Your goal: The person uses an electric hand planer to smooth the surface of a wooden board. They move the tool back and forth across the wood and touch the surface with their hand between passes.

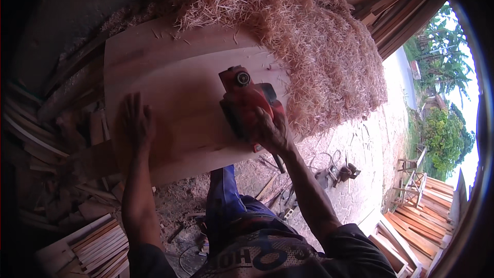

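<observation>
A red and black electric hand planer [244,95] rests on a broad, pale wooden board [175,80]. My right hand [272,131] is closed round the planer's rear handle, toward the board's near right side. On the board's left part lies my left hand [137,123], flat with the fingers stretched out and nothing in it. A dark knob shows at the planer's far end. The planer's underside is hidden against the wood.
A big heap of wood shavings [314,46] covers the board's far and right side. Offcuts lie at the left, and stacked strips [103,247] at the lower left. Another power tool [337,175] sits on the littered ground at right. Planks [424,221] lie farther right.
</observation>
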{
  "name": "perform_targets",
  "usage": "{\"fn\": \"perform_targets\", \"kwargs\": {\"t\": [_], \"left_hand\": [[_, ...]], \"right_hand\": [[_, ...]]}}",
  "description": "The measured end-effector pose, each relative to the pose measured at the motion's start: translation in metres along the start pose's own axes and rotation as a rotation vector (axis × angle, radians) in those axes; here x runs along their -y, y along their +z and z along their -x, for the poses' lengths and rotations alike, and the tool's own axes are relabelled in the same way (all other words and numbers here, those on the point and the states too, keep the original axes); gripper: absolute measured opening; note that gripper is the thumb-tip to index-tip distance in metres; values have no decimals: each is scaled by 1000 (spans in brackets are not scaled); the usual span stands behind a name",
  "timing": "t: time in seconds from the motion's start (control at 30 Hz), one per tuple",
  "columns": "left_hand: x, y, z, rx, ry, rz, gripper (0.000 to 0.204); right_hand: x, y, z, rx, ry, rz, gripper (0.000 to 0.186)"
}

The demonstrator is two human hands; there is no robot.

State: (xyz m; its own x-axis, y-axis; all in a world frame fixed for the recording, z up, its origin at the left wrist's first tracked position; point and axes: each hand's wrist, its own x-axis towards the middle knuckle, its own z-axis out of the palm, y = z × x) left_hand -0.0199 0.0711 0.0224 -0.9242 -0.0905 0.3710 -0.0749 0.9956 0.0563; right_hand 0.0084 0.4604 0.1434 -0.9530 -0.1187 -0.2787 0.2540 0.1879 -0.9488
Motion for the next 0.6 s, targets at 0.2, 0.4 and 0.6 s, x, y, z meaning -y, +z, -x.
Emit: {"fn": "perform_targets", "kwargs": {"t": [0.2, 0.4, 0.6], "left_hand": [[-77, -12, 7, 282, 397, 25, 56], [-304, 33, 58, 356, 1138, 480, 56], [-420, 88, -118, 296, 755, 447, 46]], "right_hand": [[-62, -74, 255, -231, 268, -3, 46], [-86, -86, 333, -434, 505, -6, 48], [-89, -84, 317, -500, 472, -108, 46]]}}
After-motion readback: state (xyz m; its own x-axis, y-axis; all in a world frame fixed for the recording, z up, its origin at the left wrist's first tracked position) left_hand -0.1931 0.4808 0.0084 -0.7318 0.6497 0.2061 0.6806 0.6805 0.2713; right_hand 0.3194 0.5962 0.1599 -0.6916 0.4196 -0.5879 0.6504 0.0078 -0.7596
